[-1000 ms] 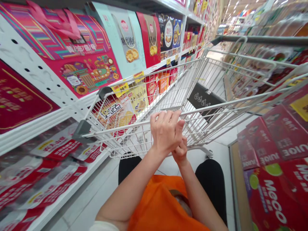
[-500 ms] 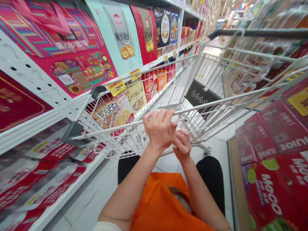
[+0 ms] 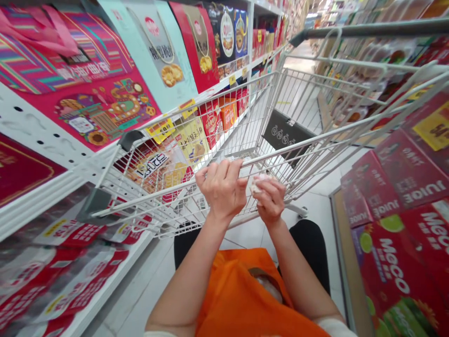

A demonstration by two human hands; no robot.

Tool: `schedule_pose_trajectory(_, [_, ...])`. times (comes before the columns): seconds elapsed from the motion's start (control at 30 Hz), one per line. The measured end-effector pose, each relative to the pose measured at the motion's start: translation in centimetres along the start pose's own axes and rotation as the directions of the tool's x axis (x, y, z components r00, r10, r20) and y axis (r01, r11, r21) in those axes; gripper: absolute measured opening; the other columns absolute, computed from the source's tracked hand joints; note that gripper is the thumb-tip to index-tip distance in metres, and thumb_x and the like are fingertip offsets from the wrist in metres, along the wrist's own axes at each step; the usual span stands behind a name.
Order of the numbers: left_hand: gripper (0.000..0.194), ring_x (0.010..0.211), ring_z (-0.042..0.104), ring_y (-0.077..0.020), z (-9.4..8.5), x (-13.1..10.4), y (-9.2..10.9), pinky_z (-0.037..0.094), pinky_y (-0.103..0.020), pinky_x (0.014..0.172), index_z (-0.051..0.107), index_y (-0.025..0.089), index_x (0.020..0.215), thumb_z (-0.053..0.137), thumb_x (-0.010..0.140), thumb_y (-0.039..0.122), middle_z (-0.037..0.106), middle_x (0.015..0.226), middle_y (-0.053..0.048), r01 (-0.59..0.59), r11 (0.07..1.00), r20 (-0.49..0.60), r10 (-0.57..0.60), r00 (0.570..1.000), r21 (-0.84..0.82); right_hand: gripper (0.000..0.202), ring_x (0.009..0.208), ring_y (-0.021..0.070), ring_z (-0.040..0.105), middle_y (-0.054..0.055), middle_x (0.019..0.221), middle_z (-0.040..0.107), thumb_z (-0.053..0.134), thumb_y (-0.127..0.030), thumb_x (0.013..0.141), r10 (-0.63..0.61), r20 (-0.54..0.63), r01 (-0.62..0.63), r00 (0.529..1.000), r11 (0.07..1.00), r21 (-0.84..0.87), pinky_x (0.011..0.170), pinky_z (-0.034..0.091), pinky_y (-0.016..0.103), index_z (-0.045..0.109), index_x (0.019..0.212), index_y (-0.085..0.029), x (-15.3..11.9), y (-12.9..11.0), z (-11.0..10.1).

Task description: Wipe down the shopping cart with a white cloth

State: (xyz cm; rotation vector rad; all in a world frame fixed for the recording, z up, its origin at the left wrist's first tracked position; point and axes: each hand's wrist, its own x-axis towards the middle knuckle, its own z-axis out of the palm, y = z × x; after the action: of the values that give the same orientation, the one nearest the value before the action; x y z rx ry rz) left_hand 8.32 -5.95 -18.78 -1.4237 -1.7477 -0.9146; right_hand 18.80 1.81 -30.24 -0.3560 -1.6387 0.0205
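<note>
My left hand (image 3: 221,191) is closed around the upper side rail of a wire shopping cart (image 3: 157,195). Its fingers curl over the bar from above. Just to the right, close to the cart's mesh side, my right hand (image 3: 272,201) pinches a crumpled white wad (image 3: 258,181), perhaps a tissue or cloth. Most of the wad is hidden by my fingers. The cart's basket shows bare wire, and a dark panel (image 3: 286,135) with round emblems hangs inside it.
Left of the cart, a white shelf (image 3: 80,161) carries gift boxes and snack bags. Red drink cartons (image 3: 396,267) are stacked at the right. The cart's grey handle (image 3: 379,29) lies at the upper right. Tiled floor (image 3: 129,290) shows below.
My right hand has moved slightly right, away from my left, and the white wad shows in it. My left hand keeps its grip on the rail. The view has shifted a little.
</note>
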Motion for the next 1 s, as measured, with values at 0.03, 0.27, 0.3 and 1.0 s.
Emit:
schedule_pose_trajectory(0.03, [0.072, 0.073, 0.048, -0.0215, 0.0, 0.0, 0.0, 0.026, -0.043, 0.083, 0.067, 0.024, 0.099, 0.002, 0.101, 0.055, 0.066, 0.077, -0.004, 0.001, 1.000, -0.001, -0.001, 1.000, -0.002, 0.021, 0.111, 0.0200, 0.061, 0.003, 0.104, 0.071, 0.060, -0.007, 0.088, 0.007, -0.047, -0.007, 0.999, 1.000, -0.017, 0.097, 0.056, 0.044, 0.065, 0.078, -0.025, 1.0, 0.2, -0.1])
schedule_pose_trajectory(0.27, [0.070, 0.072, 0.046, -0.0211, 0.1, 0.0, -0.1, 0.026, -0.042, 0.083, 0.068, 0.024, 0.101, 0.004, 0.102, 0.054, 0.064, 0.075, -0.003, -0.017, 1.000, -0.004, 0.017, 1.000, 0.019, 0.026, 0.099, 0.0180, 0.061, 0.003, 0.093, 0.071, 0.056, -0.002, 0.088, 0.002, 0.035, -0.001, 0.999, 1.000, -0.026, 0.090, 0.058, 0.040, 0.061, 0.072, -0.022, -1.0, 0.2, 0.1])
schedule_pose_trajectory(0.3, [0.070, 0.072, 0.046, -0.0211, 0.1, 0.0, -0.1, 0.026, -0.042, 0.083, 0.068, 0.024, 0.101, 0.004, 0.102, 0.054, 0.064, 0.074, -0.003, -0.022, 0.999, -0.011, 0.022, 1.000, 0.024, 0.027, 0.099, 0.0179, 0.061, 0.003, 0.093, 0.071, 0.055, -0.001, 0.088, 0.000, 0.072, 0.002, 0.997, 0.999, -0.033, 0.089, 0.057, 0.039, 0.061, 0.072, -0.022, -1.4, 0.1, -0.1])
schedule_pose_trajectory(1.0, [0.067, 0.070, 0.046, -0.0218, 2.1, 0.4, -0.9, 0.023, -0.043, 0.086, 0.068, 0.027, 0.095, 0.010, 0.100, 0.058, 0.063, 0.073, -0.003, -0.039, 0.998, -0.101, 0.043, 0.994, 0.049, 0.023, 0.106, 0.0185, 0.061, 0.003, 0.100, 0.069, 0.056, -0.008, 0.089, 0.057, -0.155, -0.074, 0.986, 0.991, -0.108, 0.092, 0.057, 0.041, 0.062, 0.073, -0.024, 2.5, 1.6, 0.2])
